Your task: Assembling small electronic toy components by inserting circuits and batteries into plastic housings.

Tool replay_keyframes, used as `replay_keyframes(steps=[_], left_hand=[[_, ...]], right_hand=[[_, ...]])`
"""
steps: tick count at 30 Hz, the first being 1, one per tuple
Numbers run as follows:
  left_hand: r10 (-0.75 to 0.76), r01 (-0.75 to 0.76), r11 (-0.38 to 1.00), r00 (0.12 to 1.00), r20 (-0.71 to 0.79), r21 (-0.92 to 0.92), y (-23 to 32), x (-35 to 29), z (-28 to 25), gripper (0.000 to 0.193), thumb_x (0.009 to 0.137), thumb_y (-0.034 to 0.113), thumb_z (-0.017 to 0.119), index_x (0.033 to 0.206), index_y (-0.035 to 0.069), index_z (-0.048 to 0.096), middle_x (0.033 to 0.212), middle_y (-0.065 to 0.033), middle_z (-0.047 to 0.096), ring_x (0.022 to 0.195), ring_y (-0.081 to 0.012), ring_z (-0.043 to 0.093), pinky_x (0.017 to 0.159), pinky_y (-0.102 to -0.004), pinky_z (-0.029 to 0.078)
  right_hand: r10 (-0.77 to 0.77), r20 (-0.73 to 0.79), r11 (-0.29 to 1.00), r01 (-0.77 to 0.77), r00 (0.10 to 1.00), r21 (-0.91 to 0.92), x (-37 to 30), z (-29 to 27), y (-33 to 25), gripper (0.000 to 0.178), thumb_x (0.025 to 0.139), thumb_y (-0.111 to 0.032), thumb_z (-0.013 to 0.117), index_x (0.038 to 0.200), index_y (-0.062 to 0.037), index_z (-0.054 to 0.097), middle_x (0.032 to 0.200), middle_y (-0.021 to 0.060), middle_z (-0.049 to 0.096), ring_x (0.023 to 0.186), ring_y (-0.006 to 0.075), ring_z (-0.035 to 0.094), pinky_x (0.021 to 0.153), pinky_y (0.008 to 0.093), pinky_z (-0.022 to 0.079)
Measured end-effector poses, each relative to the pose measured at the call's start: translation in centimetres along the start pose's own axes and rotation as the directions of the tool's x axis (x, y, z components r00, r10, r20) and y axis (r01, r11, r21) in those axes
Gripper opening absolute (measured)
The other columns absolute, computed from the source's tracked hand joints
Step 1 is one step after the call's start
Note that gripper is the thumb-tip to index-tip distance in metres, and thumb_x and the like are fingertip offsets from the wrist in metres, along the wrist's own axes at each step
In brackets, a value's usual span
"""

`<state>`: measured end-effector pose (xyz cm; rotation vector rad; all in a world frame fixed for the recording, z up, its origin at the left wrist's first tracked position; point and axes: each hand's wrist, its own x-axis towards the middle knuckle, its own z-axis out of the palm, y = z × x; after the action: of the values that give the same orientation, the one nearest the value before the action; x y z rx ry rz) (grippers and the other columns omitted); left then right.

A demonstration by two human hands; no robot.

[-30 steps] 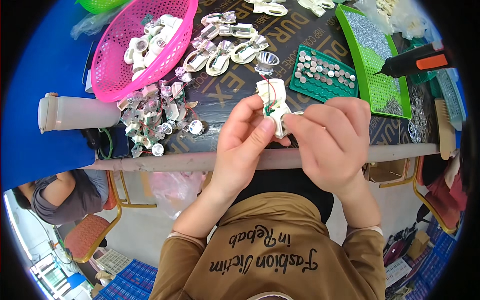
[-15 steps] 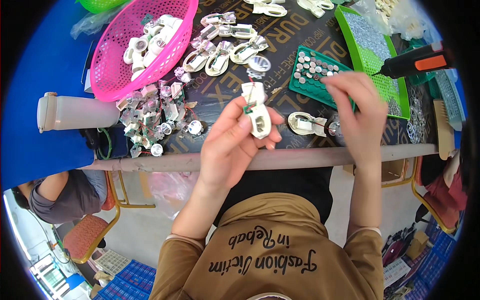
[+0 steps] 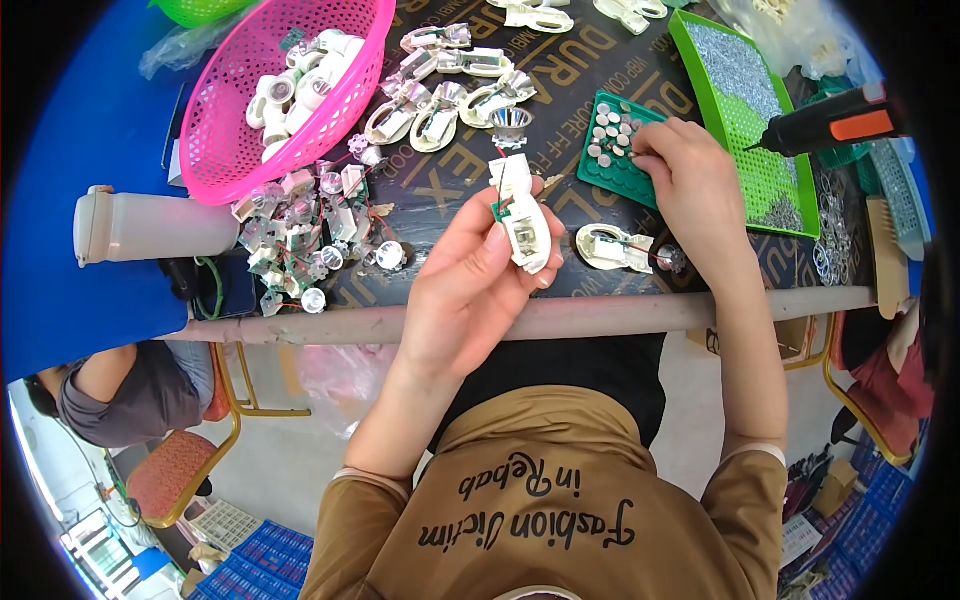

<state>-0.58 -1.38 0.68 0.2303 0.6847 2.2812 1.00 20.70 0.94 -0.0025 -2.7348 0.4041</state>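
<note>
A white bottle (image 3: 150, 230) is seen lying on its side at the far left of the dark green tray (image 3: 615, 183), which serves as landmark. Between bottle and tray, nearer the bottle, a pink perforated basket (image 3: 355, 112) is filled partly with white plastic pieces, and a heap of wired circuit boards (image 3: 300, 225) with reflectors is spread on the tabletop (image 3: 405, 292). A group of opened white lamp housings (image 3: 436, 118) is laid left of the tray.

Left of the tray's near corner, a white lamp half-shell (image 3: 528, 238) is held in the left hand (image 3: 462, 275), thumb on one side and curled fingers beneath. Its long axis is directed away from the body, tipped slightly leftward at the far end; the rounded end is turned toward the body, the hollow faces up. Beyond its far end a silver reflector (image 3: 510, 122) is joined by a red wire.

Just nearer the body than the tray, a second half-shell (image 3: 603, 250) is laid crosswise, rounded end left. Over the tray's right part, the right hand (image 3: 698, 185) is lowered, fingertips drawn together at the button cells (image 3: 606, 133); whether one is gripped cannot be told. Right of the tray, a lime-green basket (image 3: 738, 128) is placed.
</note>
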Motion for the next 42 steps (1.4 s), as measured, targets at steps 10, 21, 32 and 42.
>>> replay_keyframes(steps=[10, 21, 32, 42], left_hand=[[0.002, -0.003, 1.0, 0.999, -0.037, -0.026, -0.5, 0.3, 0.4, 0.045, 0.087, 0.016, 0.049, 0.125, -0.004, 0.033, 0.104, -0.0164, 0.049, 0.085, -0.0209, 0.048, 0.07, -0.028, 0.039], [0.208, -0.14, 0.875, 0.973, -0.099, 0.463, -0.9, 0.2, 2.2, 0.032, 0.091, 0.012, 0.045, 0.12, 0.002, 0.035, 0.103, -0.007, 0.051, 0.09, -0.0115, 0.051, 0.075, -0.0269, 0.045], [0.097, -0.076, 0.954, 0.994, -0.058, 0.289, -0.7, -0.1, 2.2, 0.029, 0.091, 0.012, 0.045, 0.116, 0.001, 0.037, 0.1, -0.0069, 0.053, 0.086, -0.0119, 0.052, 0.073, -0.0276, 0.047], [0.126, -0.102, 0.908, 0.991, -0.035, 0.406, -0.2, -0.9, 3.0, 0.026, 0.089, 0.008, 0.047, 0.113, 0.0, 0.037, 0.102, -0.0066, 0.053, 0.086, -0.0092, 0.052, 0.072, -0.0258, 0.048]], right_hand=[[-0.103, -0.254, 0.933, 0.182, 0.962, 0.311, -0.5, -1.6, -2.6, 0.013, 0.067, 0.002, 0.062, 0.078, -0.0036, 0.057, 0.073, 0.0083, 0.056, 0.069, 0.0258, 0.054, 0.061, 0.0342, 0.043], [-0.368, -0.326, 0.895, 0.426, 0.871, 0.128, -1.7, -3.0, -7.3, 0.022, 0.06, 0.005, 0.064, 0.081, -0.0001, 0.06, 0.073, 0.0082, 0.053, 0.061, 0.0229, 0.051, 0.05, 0.0299, 0.041], [-0.2, -0.393, 0.828, 0.37, 0.898, 0.423, -1.9, -2.6, -6.5, 0.023, 0.059, 0.001, 0.06, 0.082, -0.0005, 0.062, 0.077, 0.0095, 0.058, 0.064, 0.0234, 0.058, 0.054, 0.0297, 0.047], [-0.16, -0.437, 0.813, 0.369, 0.885, 0.45, -2.2, -2.5, -7.4, 0.021, 0.058, 0.004, 0.063, 0.078, -0.0005, 0.061, 0.073, 0.0098, 0.059, 0.062, 0.0228, 0.058, 0.052, 0.0279, 0.047]])
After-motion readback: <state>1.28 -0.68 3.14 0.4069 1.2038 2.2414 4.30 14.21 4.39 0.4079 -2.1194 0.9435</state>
